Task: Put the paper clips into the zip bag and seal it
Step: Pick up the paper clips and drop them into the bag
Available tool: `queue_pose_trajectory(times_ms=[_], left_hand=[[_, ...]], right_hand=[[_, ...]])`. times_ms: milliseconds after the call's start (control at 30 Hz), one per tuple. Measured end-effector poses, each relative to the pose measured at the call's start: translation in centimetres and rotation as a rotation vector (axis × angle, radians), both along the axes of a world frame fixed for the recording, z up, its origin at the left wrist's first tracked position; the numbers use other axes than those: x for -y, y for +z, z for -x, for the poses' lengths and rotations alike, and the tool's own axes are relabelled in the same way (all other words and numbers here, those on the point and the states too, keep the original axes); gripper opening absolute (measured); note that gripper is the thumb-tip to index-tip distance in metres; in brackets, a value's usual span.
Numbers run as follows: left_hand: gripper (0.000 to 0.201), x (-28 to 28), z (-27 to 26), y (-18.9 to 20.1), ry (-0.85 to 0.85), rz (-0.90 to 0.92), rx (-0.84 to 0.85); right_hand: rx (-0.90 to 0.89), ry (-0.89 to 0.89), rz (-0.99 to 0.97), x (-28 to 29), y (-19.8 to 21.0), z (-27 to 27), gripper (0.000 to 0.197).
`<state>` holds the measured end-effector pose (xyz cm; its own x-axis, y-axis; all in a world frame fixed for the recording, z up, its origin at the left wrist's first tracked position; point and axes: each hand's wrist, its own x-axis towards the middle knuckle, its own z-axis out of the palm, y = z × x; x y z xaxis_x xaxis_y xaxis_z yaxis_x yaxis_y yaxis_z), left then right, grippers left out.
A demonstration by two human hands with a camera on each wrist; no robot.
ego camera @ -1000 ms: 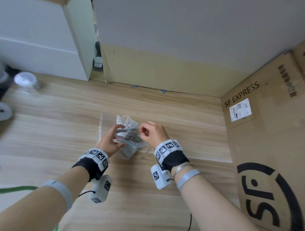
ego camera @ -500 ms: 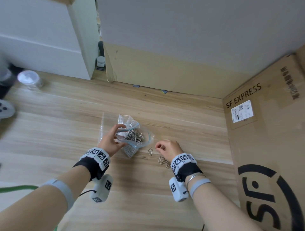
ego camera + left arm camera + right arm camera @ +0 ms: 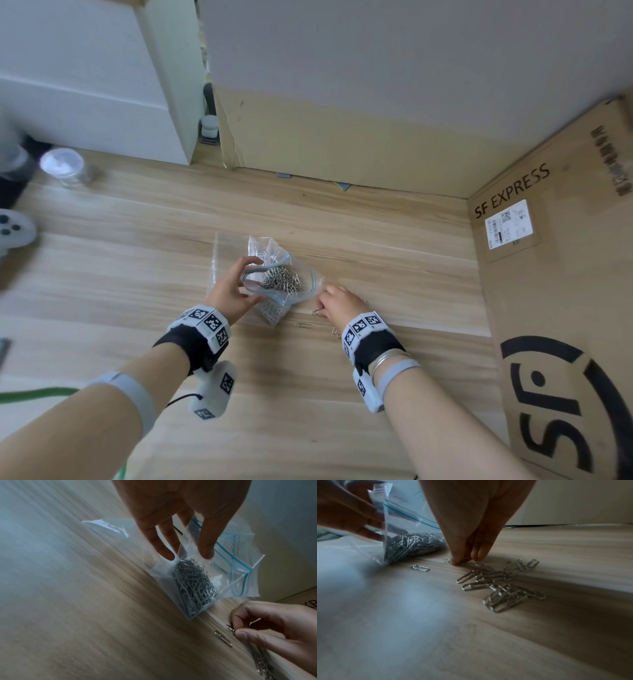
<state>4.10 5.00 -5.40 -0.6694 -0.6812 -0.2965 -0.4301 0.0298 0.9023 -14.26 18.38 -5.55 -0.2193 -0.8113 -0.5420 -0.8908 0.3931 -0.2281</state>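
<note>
Paper clips (image 3: 503,586) loose on the wooden floor (image 3: 376,394), strewn in a tangle just beside the right hand (image 3: 340,303), long axes pointing every way; one single clip (image 3: 420,568) apart, lying flat between the tangle and the zip bag (image 3: 301,277), long axis running roughly crosswise in the right wrist view. Bag resting on the floor in front of the person, mouth gaping and turned up toward the head camera, blue zip strip (image 3: 229,555) curving round the opening, unsealed. Inside the bag a dense grey heap of clips (image 3: 193,586), settled into the lower corner. Left hand (image 3: 229,291) holding the bag's rim, fingers (image 3: 206,543) curled over the edge, some inside the plastic and some outside, keeping the mouth wide. Right hand down at floor level, thumb and fingertips (image 3: 457,559) closed in a narrow pinch on a clip (image 3: 229,628) close to the bag's lower corner. Under and behind the bag, a second clear plastic sheet or bag (image 3: 222,253), flat. To the right, a cardboard box (image 3: 555,308) marked SF EXPRESS, well apart; at far left a clear lidded jar (image 3: 63,168) near a white cabinet (image 3: 85,85). Nothing between pinching hand and bag mouth but the bag's own wall.
</note>
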Motion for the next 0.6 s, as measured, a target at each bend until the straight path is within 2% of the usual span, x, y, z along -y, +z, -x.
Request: queue_pose_trajectory(times_ms=[167, 300, 600], left_hand=[[0.070, -0.06, 0.09, 0.06, 0.001, 0.002, 0.017], [0.071, -0.02, 0.04, 0.06, -0.002, 0.006, 0.015], [0.071, -0.15, -0.03, 0.20, -0.005, 0.015, 0.017]], right_hand=[[-0.018, 0.037, 0.021, -0.51, -0.01, -0.13, 0.017], [0.016, -0.010, 0.049, -0.35, 0.06, 0.00, 0.019], [0.001, -0.059, -0.055, -0.12, 0.38, -0.84, 0.012]])
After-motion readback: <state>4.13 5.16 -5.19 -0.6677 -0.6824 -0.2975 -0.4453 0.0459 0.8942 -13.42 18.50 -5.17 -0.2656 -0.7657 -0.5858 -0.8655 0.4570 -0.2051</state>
